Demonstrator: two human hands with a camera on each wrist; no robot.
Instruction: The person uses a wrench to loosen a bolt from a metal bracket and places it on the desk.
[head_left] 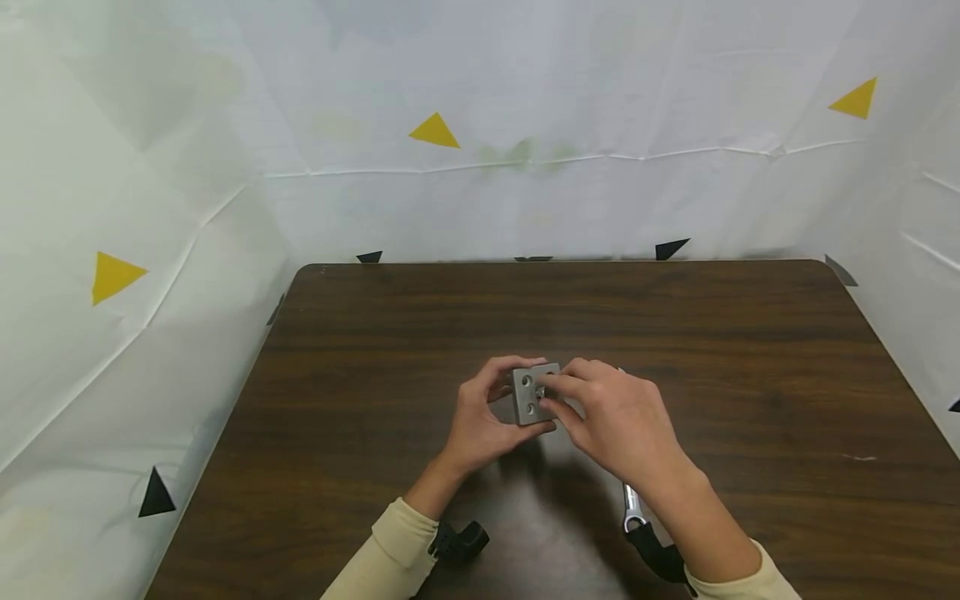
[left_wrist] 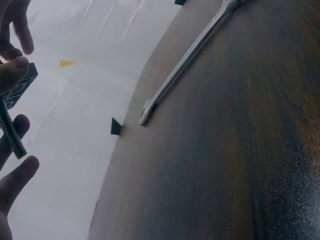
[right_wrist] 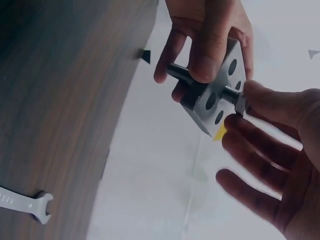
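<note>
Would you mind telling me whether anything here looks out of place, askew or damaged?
Nothing stands out. The left hand holds a grey metal block above the table, the right hand pinches a threaded bolt passing through one of its holes, and a wrench lies flat on the wood.

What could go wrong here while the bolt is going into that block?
The left hand holds the metal block in mid-air above the table, so it may slip and fall. The right hand pinches the bolt only at its head; it might tilt and bind in the hole.
</note>
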